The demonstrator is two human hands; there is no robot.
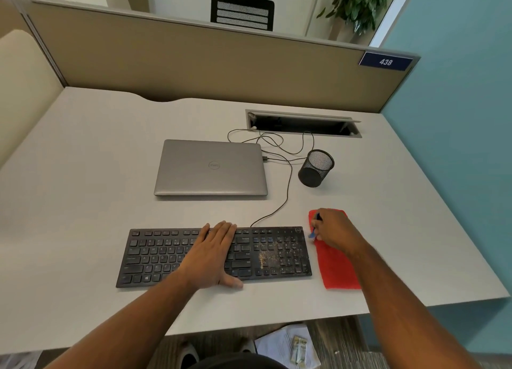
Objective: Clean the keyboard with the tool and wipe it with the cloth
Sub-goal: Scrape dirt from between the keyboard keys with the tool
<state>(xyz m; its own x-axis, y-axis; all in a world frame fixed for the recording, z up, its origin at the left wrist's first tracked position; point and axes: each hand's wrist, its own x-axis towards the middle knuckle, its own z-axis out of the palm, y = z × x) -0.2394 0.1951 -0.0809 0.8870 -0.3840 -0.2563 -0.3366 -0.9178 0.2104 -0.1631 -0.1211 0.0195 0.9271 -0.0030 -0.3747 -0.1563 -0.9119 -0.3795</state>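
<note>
A: How far along does the cleaning look?

B: Barely begun, by the look of it. The black keyboard point(213, 255) lies near the front edge of the desk point(83, 174), and a patch of yellowish crumbs point(267, 256) sits on the keys between the main block and the number pad.

A: And the hands?

B: Well apart. The left hand point(216, 253) rests flat on the middle of the keyboard, fingers straight, probably steadying it. The right hand point(333, 230) is over the far end of the red cloth point(339, 269), which lies just right of the keyboard, and its fingers are curled round a small blue tool point(314, 226). Only a sliver of the tool shows, so its kind can't be told.

A: So what's left?

B: Judging from the crumbs, nearly everything: the brushing out, then the wipe. The cloth lies flat and seems unused.

A: Anything else on the desk?

B: A closed grey laptop point(210, 169) behind the keyboard, a black mesh cup point(315, 167) to its right, and the keyboard's cable point(286, 191) running back toward an open slot point(303, 123) in the desk.
</note>
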